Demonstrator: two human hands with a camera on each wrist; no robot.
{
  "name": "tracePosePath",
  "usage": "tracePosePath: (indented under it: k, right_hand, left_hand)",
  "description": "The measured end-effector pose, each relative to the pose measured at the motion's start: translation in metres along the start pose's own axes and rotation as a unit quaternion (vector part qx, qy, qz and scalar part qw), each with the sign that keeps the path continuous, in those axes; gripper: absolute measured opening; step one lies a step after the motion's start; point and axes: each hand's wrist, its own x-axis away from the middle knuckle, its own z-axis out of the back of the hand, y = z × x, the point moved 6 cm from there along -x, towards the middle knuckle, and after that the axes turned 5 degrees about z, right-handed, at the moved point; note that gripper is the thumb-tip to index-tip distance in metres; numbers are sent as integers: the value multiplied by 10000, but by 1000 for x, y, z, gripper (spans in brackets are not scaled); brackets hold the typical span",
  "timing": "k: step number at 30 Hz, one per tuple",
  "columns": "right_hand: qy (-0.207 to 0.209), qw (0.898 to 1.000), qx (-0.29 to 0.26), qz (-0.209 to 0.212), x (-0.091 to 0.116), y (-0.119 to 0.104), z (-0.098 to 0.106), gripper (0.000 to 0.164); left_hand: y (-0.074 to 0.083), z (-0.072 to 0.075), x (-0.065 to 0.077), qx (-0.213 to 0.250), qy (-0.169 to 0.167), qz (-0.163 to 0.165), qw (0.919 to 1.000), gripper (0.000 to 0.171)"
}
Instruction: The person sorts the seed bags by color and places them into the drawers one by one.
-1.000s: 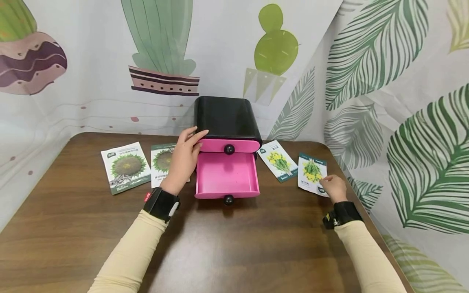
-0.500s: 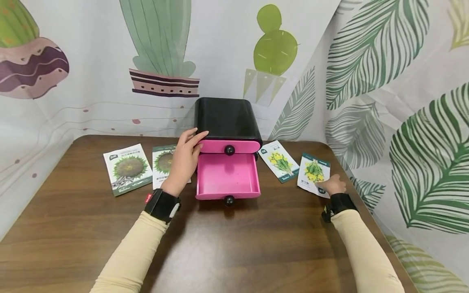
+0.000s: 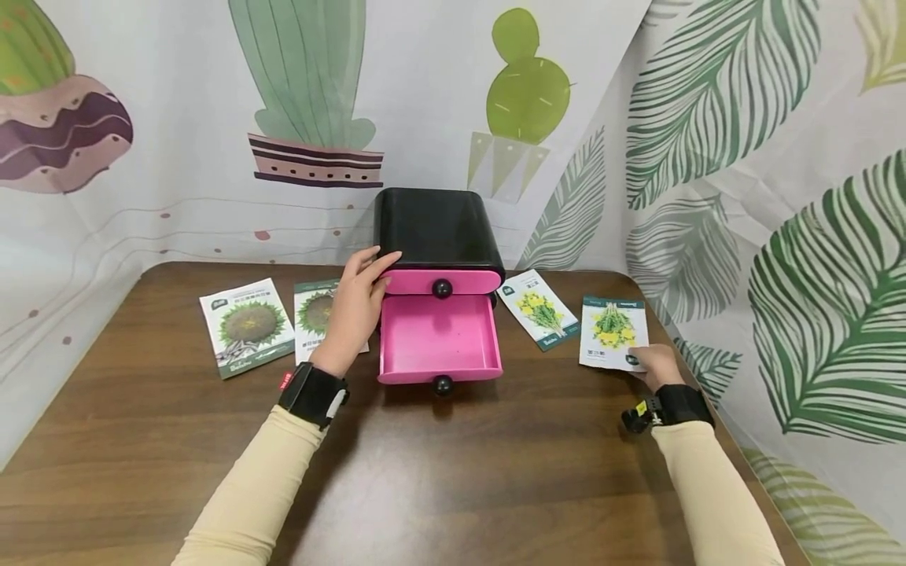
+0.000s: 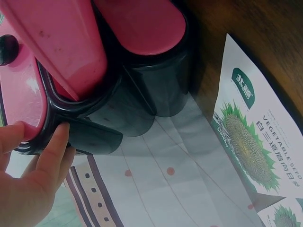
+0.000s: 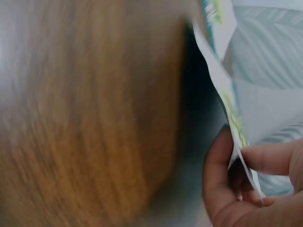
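While a white cloth backdrop printed with cacti and green leaves (image 3: 425, 102) hangs along the far and right sides, a brown wood-grain table (image 3: 425, 487) fills the near part of the scene. At its far middle stands a rounded, glossy black cabinet (image 3: 439, 224); its pink plastic middle drawer (image 3: 435, 334) is pulled out toward the near side, below a closed pink top drawer (image 3: 410, 281). Left of the cabinet lie two white-and-green sunflower seed packets (image 3: 248, 324). To the right lies a white-and-green packet with yellow flowers (image 3: 539, 310), and farther right is a similar yellow-flowered packet (image 3: 613, 330), its near right corner grasped between the thumb and fingers of the right hand (image 3: 654, 365). The left hand (image 3: 354, 310), loose with fingers outstretched, rests on the cabinet's left front corner, one fingertip touching the top drawer. Smallest are the round black knobs (image 3: 442, 288) on the drawer fronts.
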Motion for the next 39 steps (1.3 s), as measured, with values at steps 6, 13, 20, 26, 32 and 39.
tracePosePath:
  k: [6, 13, 20, 26, 32, 39]
  right_hand:
    - [-369, 9975, -570, 212, 21, -18, 0, 51]
    - [-904, 9901, -699, 812, 54, -43, -17, 48]
    - [-1795, 9729, -692, 1286, 96, -61, -49, 32]
    - [-2767, 9466, -1079, 1256, 130, -66, -81, 25]
    - [-3917, 8984, -1703, 1024, 162, -72, -116, 16]
    - [-4259, 8732, -2329, 434, 178, -78, -146, 21]
  left_hand:
    - [0, 0, 0, -63, -11, -42, 10000, 39]
    - [0, 1, 1, 30, -72, 28, 10000, 49]
    - [-3, 5, 14, 372, -13, 412, 9985, 68]
    - [0, 15, 42, 577, 176, 426, 9973, 51]
    - [7, 4, 66, 2192, -1642, 1067, 9558, 39]
    - [21, -24, 96, 3811, -4189, 2231, 7934, 52]
